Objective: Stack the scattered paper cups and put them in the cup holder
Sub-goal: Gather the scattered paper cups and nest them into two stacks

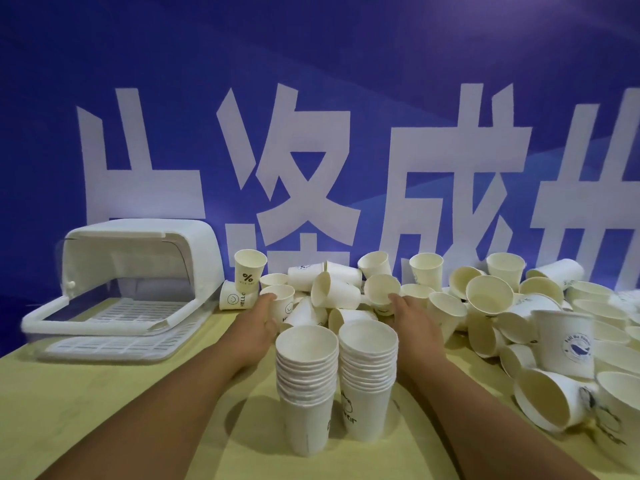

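Two stacks of white paper cups stand upright near me at the table's middle, the left stack [306, 382] and the right stack [367, 372]. Beyond them lies a heap of scattered cups [332, 292]. My left hand [258, 318] reaches into the heap and grips an upright cup [281, 299] by its side. A tilted cup [381, 289], its mouth facing me, is held at its rim by my right hand [410, 315]. The white cup holder [114, 292] sits at the left with its clear lid raised and its slatted tray bare.
Many more loose cups [540, 323] cover the right side of the yellow table [104, 410], several on their sides. A blue banner with large white characters [311, 168] stands right behind the heap.
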The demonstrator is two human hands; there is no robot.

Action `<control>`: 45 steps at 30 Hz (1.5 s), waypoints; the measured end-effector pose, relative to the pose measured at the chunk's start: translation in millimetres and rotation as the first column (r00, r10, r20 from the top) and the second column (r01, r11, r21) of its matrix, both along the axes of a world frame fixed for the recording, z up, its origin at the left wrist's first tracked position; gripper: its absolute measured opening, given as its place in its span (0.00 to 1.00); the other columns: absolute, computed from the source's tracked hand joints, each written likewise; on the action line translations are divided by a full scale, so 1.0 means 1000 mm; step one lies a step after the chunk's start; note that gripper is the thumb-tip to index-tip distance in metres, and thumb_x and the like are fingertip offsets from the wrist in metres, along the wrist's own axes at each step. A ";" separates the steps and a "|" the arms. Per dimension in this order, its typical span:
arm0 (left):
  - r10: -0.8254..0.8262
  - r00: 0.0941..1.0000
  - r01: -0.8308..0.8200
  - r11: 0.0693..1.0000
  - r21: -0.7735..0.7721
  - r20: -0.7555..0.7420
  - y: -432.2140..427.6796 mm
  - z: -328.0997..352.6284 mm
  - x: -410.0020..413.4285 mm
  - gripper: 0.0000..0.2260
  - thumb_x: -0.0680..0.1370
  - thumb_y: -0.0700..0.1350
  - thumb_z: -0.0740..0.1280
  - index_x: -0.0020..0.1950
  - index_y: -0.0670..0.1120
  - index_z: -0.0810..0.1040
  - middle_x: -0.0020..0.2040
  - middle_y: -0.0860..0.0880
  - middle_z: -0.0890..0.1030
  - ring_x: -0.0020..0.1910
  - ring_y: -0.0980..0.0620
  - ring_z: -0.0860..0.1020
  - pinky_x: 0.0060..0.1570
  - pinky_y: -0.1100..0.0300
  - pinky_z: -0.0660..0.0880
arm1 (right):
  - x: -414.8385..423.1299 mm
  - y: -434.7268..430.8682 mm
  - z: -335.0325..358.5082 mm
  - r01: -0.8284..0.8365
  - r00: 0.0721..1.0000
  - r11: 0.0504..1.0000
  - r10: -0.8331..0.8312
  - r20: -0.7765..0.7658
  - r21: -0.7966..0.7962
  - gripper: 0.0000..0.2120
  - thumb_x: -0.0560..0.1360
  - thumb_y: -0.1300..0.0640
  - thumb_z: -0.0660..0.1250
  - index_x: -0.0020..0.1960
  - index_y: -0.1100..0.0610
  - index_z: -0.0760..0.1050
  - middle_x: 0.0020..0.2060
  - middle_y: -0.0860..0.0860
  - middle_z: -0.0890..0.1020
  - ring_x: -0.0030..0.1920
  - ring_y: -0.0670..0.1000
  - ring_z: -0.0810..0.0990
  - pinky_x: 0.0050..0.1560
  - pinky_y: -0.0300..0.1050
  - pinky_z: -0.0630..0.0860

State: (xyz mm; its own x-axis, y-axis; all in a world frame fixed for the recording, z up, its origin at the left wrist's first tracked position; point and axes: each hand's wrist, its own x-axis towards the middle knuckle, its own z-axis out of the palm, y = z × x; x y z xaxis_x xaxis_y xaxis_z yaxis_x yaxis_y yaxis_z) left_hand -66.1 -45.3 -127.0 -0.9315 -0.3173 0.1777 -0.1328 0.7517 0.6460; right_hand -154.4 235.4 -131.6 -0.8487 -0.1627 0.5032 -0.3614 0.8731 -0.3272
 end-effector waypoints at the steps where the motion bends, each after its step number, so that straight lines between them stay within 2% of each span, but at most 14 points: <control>1: 0.026 0.999 -0.026 1.000 0.003 -0.042 0.002 -0.001 -0.001 0.12 0.83 0.48 0.60 0.66 0.57 0.66 0.49 0.50 0.79 0.45 0.51 0.78 0.40 0.55 0.74 | 0.000 0.001 0.001 0.023 1.000 1.000 -0.023 -0.015 -0.018 0.26 0.76 0.49 0.70 0.73 0.48 0.67 0.64 0.48 0.77 0.61 0.52 0.76 0.61 0.49 0.75; 3: 0.108 0.989 -0.111 0.994 -0.020 -0.101 0.006 0.000 0.002 0.02 0.84 0.47 0.59 0.53 0.52 0.71 0.46 0.51 0.80 0.43 0.51 0.77 0.41 0.52 0.76 | 0.002 0.003 0.003 0.063 0.997 0.996 -0.066 -0.047 -0.055 0.20 0.77 0.52 0.69 0.69 0.49 0.73 0.61 0.49 0.80 0.57 0.52 0.79 0.58 0.47 0.76; 6: 0.210 0.960 -0.218 0.976 -0.026 -0.187 0.005 0.002 0.013 0.07 0.84 0.45 0.60 0.46 0.49 0.72 0.44 0.50 0.79 0.41 0.50 0.76 0.41 0.51 0.76 | 0.007 0.007 0.009 0.101 0.990 0.978 -0.118 -0.083 -0.183 0.13 0.80 0.55 0.67 0.64 0.51 0.78 0.56 0.50 0.83 0.52 0.52 0.82 0.52 0.47 0.79; 11: 0.247 0.919 -0.238 0.969 0.065 -0.307 0.002 0.020 0.043 0.08 0.83 0.45 0.63 0.44 0.48 0.72 0.45 0.49 0.79 0.42 0.48 0.78 0.42 0.48 0.78 | 0.024 0.022 0.029 0.125 0.982 0.934 -0.164 -0.092 -0.335 0.09 0.82 0.52 0.63 0.56 0.52 0.80 0.46 0.49 0.83 0.43 0.51 0.80 0.46 0.51 0.81; 16: 0.209 0.888 -0.161 0.976 0.148 -0.409 0.017 0.046 0.081 0.09 0.83 0.46 0.63 0.43 0.49 0.72 0.41 0.48 0.80 0.39 0.44 0.81 0.43 0.42 0.81 | 0.056 0.042 0.056 0.000 0.998 0.846 -0.036 -0.056 -0.532 0.06 0.82 0.51 0.64 0.54 0.50 0.78 0.45 0.48 0.82 0.42 0.49 0.79 0.41 0.45 0.76; 20: 0.193 0.855 -0.095 0.971 0.219 -0.482 0.040 0.067 0.114 0.09 0.84 0.46 0.62 0.44 0.52 0.72 0.42 0.49 0.81 0.40 0.45 0.82 0.43 0.42 0.82 | 0.087 0.050 0.076 -0.142 0.990 0.828 0.116 -0.083 -0.542 0.04 0.82 0.51 0.64 0.49 0.48 0.76 0.42 0.46 0.81 0.42 0.50 0.79 0.43 0.48 0.78; 25: 0.139 0.849 -0.046 0.981 0.190 -0.510 0.066 0.093 0.147 0.08 0.85 0.47 0.60 0.47 0.48 0.72 0.42 0.47 0.81 0.39 0.44 0.82 0.42 0.44 0.81 | 0.125 0.056 0.094 -0.260 0.963 0.799 0.257 -0.083 -0.542 0.05 0.82 0.52 0.64 0.52 0.52 0.77 0.44 0.48 0.81 0.43 0.48 0.79 0.41 0.41 0.73; 28: 0.058 0.875 0.003 0.992 0.125 -0.481 0.077 0.100 0.161 0.09 0.85 0.48 0.59 0.46 0.49 0.71 0.43 0.46 0.80 0.41 0.41 0.82 0.39 0.48 0.79 | 0.143 0.059 0.103 -0.315 0.946 0.800 0.306 -0.105 -0.510 0.06 0.83 0.53 0.63 0.50 0.52 0.77 0.43 0.48 0.81 0.41 0.48 0.78 0.38 0.40 0.72; 30: -0.002 0.911 0.022 0.999 0.044 -0.412 0.080 0.098 0.167 0.10 0.85 0.49 0.59 0.44 0.51 0.69 0.43 0.47 0.80 0.43 0.42 0.81 0.43 0.47 0.79 | 0.151 0.058 0.105 -0.329 0.940 0.832 0.336 -0.066 -0.446 0.05 0.83 0.53 0.63 0.51 0.53 0.76 0.42 0.46 0.80 0.41 0.46 0.78 0.37 0.38 0.71; 34: -0.064 0.944 0.050 0.997 -0.051 -0.323 0.084 0.092 0.172 0.09 0.85 0.51 0.59 0.45 0.52 0.69 0.43 0.50 0.79 0.42 0.48 0.77 0.45 0.47 0.79 | 0.157 0.054 0.104 -0.333 0.936 0.905 0.352 0.024 -0.265 0.07 0.82 0.51 0.64 0.53 0.52 0.77 0.44 0.46 0.81 0.44 0.48 0.80 0.46 0.44 0.79; 37: -0.067 0.955 0.042 0.995 -0.093 -0.289 0.085 0.089 0.172 0.06 0.84 0.55 0.58 0.52 0.55 0.69 0.44 0.50 0.79 0.42 0.49 0.78 0.45 0.49 0.78 | 0.157 0.054 0.104 -0.332 0.932 0.917 0.356 0.074 -0.222 0.10 0.81 0.47 0.64 0.60 0.50 0.76 0.48 0.47 0.81 0.46 0.48 0.80 0.48 0.45 0.79; 40: -0.009 0.967 0.001 0.999 -0.034 -0.253 0.087 0.088 0.170 0.17 0.81 0.64 0.58 0.65 0.56 0.68 0.45 0.49 0.78 0.43 0.50 0.77 0.45 0.51 0.76 | 0.158 0.053 0.100 -0.327 0.926 0.907 0.363 0.102 -0.267 0.23 0.78 0.38 0.65 0.69 0.47 0.70 0.53 0.50 0.81 0.49 0.47 0.80 0.45 0.42 0.75; 42: 0.006 0.975 0.006 0.999 0.054 -0.222 0.092 0.087 0.167 0.25 0.80 0.66 0.59 0.73 0.56 0.66 0.53 0.50 0.78 0.52 0.50 0.77 0.51 0.53 0.73 | 0.157 0.048 0.096 -0.322 0.914 0.898 0.378 0.150 -0.299 0.29 0.78 0.35 0.64 0.74 0.49 0.68 0.59 0.52 0.81 0.55 0.51 0.80 0.50 0.44 0.75; 45: -0.044 0.988 0.056 0.995 0.077 -0.147 0.102 0.080 0.164 0.24 0.79 0.66 0.62 0.71 0.57 0.71 0.62 0.52 0.78 0.58 0.52 0.76 0.55 0.55 0.71 | 0.157 0.039 0.086 -0.336 0.896 0.900 0.396 0.199 -0.277 0.29 0.79 0.38 0.63 0.74 0.53 0.70 0.62 0.52 0.80 0.60 0.54 0.79 0.56 0.46 0.73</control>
State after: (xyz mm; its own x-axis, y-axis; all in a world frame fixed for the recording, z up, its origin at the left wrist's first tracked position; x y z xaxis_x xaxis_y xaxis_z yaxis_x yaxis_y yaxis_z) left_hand 97.7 56.7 -46.7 -0.9128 -0.2900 0.2875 0.0029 0.6994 0.7147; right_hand 2.4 274.9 -45.6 -0.8516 -0.3911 0.3490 -0.5227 0.5834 -0.6217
